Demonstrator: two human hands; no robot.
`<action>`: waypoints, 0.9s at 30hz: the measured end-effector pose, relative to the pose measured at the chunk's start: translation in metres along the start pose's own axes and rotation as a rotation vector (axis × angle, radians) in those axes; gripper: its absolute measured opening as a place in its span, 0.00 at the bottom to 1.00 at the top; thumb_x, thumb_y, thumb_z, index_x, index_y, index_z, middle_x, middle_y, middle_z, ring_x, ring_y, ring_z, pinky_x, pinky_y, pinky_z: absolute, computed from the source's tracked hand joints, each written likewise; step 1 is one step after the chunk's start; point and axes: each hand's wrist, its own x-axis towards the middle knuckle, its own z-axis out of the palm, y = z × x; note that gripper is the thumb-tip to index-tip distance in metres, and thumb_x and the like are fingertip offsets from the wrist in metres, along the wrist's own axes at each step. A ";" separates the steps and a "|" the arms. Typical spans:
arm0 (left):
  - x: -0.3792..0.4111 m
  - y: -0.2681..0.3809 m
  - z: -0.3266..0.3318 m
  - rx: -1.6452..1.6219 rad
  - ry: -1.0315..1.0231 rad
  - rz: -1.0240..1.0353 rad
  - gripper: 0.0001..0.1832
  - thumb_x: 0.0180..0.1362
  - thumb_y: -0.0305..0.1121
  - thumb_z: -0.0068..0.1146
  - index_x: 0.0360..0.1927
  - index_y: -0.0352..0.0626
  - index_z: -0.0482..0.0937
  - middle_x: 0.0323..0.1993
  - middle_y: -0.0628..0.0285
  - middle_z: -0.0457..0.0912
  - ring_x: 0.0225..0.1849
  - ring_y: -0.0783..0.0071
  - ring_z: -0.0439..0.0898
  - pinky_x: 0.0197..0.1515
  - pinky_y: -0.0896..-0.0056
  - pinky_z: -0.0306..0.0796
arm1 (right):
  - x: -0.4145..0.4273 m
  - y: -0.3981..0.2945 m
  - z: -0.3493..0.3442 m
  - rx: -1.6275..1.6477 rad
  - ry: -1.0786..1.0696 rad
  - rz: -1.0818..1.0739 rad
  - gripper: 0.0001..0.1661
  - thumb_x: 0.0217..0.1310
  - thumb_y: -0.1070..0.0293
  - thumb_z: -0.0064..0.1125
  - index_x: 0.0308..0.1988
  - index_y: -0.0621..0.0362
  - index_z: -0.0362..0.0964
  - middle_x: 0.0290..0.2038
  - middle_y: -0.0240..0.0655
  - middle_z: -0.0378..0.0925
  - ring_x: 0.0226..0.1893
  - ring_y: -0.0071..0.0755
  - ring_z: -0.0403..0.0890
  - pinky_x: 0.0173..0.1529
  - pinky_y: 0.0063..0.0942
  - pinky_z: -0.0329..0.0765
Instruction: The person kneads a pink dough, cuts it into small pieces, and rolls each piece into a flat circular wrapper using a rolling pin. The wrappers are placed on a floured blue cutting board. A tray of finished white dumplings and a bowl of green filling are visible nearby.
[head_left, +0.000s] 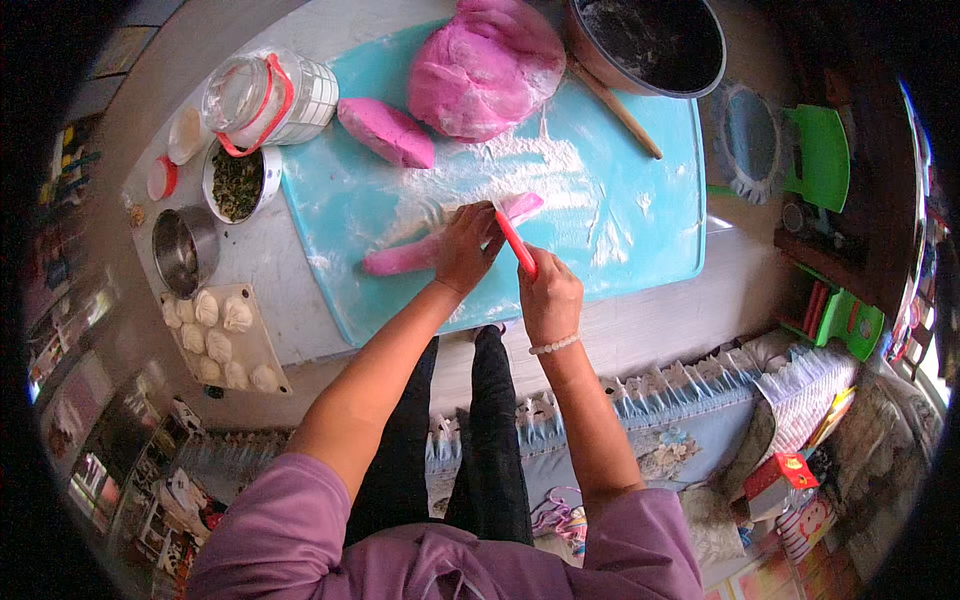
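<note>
A long roll of pink dough (401, 257) lies on a floured turquoise mat (637, 217). My left hand (470, 247) grips the roll near its right part. In my right hand (551, 292) is a knife with a red handle (516, 244); its blade is at the dough, close to my left fingertips, and is partly hidden. Beyond my hands are a shorter piece of pink dough (386, 133) and a large pink dough mass (486, 71). White flour (547, 161) is spread between them and my hands.
A wooden rolling pin (619, 109) lies beside a dark pot (651, 45). To the left are a glass jar with a red handle (311, 101), a bowl of chopped green filling (271, 180), an empty-looking metal bowl (186, 251) and a board of white dumplings (259, 345).
</note>
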 end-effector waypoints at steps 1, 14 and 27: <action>0.001 0.000 -0.001 -0.031 -0.008 0.004 0.15 0.50 0.28 0.62 0.42 0.38 0.74 0.42 0.52 0.78 0.46 0.49 0.75 0.50 0.53 0.70 | 0.001 -0.001 0.000 -0.018 -0.018 0.009 0.11 0.55 0.74 0.61 0.41 0.57 0.78 0.32 0.46 0.80 0.31 0.50 0.81 0.35 0.39 0.78; -0.011 -0.019 0.006 -0.154 -0.036 -0.160 0.16 0.48 0.30 0.61 0.42 0.42 0.77 0.42 0.52 0.79 0.45 0.49 0.76 0.49 0.50 0.69 | 0.031 0.024 0.063 -0.065 0.069 -0.112 0.07 0.54 0.72 0.57 0.37 0.54 0.75 0.30 0.41 0.79 0.29 0.48 0.80 0.32 0.41 0.77; -0.044 0.005 -0.035 0.161 -0.117 0.057 0.12 0.48 0.32 0.61 0.36 0.45 0.74 0.40 0.57 0.75 0.39 0.51 0.72 0.41 0.52 0.69 | -0.048 -0.030 0.018 0.107 0.111 0.061 0.15 0.51 0.78 0.62 0.42 0.59 0.78 0.36 0.44 0.82 0.35 0.48 0.83 0.39 0.37 0.80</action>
